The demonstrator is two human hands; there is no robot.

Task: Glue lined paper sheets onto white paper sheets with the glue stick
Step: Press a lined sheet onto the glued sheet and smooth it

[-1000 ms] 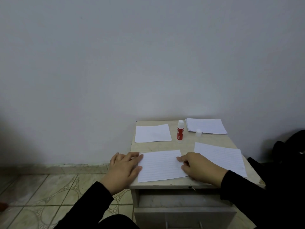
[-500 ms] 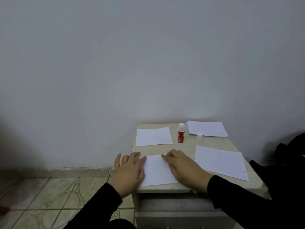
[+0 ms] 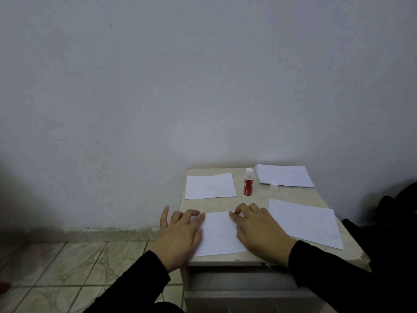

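Note:
A lined sheet (image 3: 220,233) lies at the front of the small table (image 3: 255,202). My left hand (image 3: 180,236) presses flat on its left edge, fingers spread. My right hand (image 3: 257,229) presses on its right part, with the fingertips near the sheet's top edge. A red glue stick (image 3: 248,185) stands upright and uncapped behind them, its white cap (image 3: 274,185) beside it to the right. A plain white sheet (image 3: 211,186) lies at the back left. Another lined sheet (image 3: 305,222) lies at the right, and a stack of lined sheets (image 3: 284,175) at the back right.
The table stands against a grey wall, with an open drawer (image 3: 239,281) below its front edge. Tiled floor (image 3: 67,267) lies to the left. A dark object (image 3: 397,211) sits at the right edge of view.
My right hand has slid leftward across the lined sheet, from its right edge toward the middle. My left hand has stayed on the left edge.

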